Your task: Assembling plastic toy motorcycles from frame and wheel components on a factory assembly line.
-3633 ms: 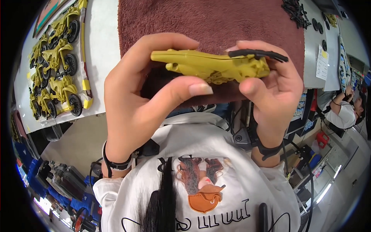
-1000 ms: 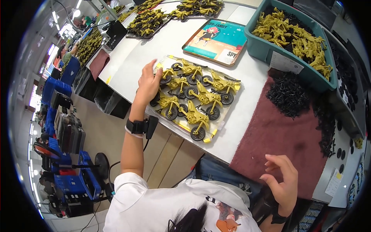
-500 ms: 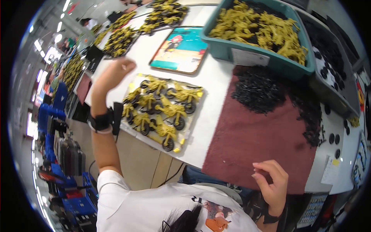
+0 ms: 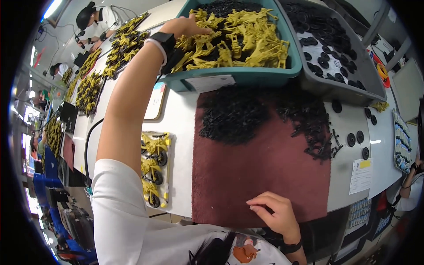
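My left hand [image 4: 187, 27] reaches over the near-left rim of a teal bin [image 4: 229, 76], its fingers apart among yellow plastic motorbike bodies [image 4: 260, 42]. Nothing is visibly held there, though part of the hand is hidden by its own wrist. Low over the front of a maroon cloth [image 4: 260, 172] is my right hand [image 4: 276, 212]. Its fingers curl toward the thumb with a narrow gap, and I see nothing in them. My left arm partly covers a tray of yellow toy motorbikes [image 4: 151, 170] with black wheels.
Small black parts [image 4: 234, 117] lie heaped on the cloth, with more loose black pieces [image 4: 311, 132] to their right. A grey bin [image 4: 344, 88] holds black wheels. Several loose wheels [image 4: 351, 139] lie beside a paper slip [image 4: 360, 176]. At the far left a co-worker [image 4: 97, 22] sits near more trays.
My left hand has moved from above the motorbike tray, up and right into the teal bin. The view has turned rightward. My right hand stays near the cloth's front, its finger gap narrower.
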A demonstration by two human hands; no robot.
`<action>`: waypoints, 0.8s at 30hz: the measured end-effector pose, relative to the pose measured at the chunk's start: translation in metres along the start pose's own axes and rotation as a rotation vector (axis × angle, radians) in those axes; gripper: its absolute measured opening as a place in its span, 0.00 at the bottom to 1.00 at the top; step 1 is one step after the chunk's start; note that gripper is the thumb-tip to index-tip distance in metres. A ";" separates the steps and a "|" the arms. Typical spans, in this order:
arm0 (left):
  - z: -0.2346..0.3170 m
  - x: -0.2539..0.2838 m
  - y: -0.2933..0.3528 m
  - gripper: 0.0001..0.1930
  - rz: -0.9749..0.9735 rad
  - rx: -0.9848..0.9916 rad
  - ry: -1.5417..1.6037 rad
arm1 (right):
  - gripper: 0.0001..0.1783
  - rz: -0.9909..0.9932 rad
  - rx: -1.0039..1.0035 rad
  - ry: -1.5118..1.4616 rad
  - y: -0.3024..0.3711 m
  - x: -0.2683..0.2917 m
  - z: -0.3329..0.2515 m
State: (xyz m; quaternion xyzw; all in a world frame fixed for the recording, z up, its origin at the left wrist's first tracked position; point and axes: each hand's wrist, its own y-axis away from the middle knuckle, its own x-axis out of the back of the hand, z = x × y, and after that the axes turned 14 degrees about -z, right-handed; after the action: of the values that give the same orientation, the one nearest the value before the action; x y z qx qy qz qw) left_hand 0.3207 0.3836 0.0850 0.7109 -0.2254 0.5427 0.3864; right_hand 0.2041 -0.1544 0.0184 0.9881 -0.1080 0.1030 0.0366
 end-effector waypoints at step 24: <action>-0.015 0.042 0.093 0.22 0.119 -0.479 0.464 | 0.06 0.016 0.083 -0.004 0.010 0.009 0.000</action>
State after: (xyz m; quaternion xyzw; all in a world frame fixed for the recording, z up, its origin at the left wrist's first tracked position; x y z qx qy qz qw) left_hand 0.2559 0.3435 0.1553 0.4431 -0.2935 0.6434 0.5510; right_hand 0.2102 -0.1663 0.0204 0.9881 -0.1117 0.1058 -0.0054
